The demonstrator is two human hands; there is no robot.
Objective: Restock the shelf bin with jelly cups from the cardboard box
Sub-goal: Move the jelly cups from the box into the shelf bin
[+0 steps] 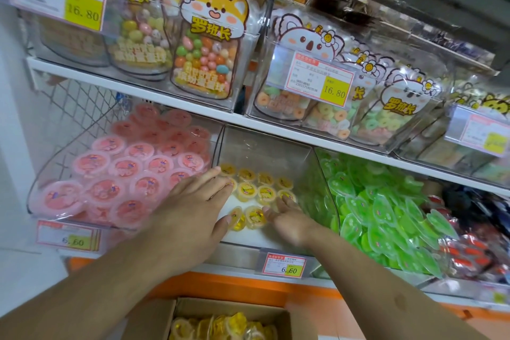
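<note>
A: Where do the yellow jelly cups (255, 190) stand right now?

B: A thin single layer sits on the floor of the clear shelf bin (309, 168) in the middle of the frame, between the pink cups (124, 174) to its left and the green heart-shaped jellies (386, 207) to its right. More yellow ones fill the cardboard box (229, 323) at the bottom edge, directly below the bin.

A: And the hands?

B: Both reach into the bin's open front. The left hand (193, 215) lies flat, fingers straight and spread wide, tips touching the cups at the bin's left side. The right hand (287, 218) is blurred; its fingers look fairly straight and rest against the front cups. Neither appears to grip anything.

A: Why flat palms rather than a pinch?

B: My guess is they are herding the cups, pushing the old stock together or level so fresh ones from the box can go in around it. Open hands move several at once.

A: How far along?

B: Early, I would judge; the bin looks nearly bare beside its full neighbours.
</note>
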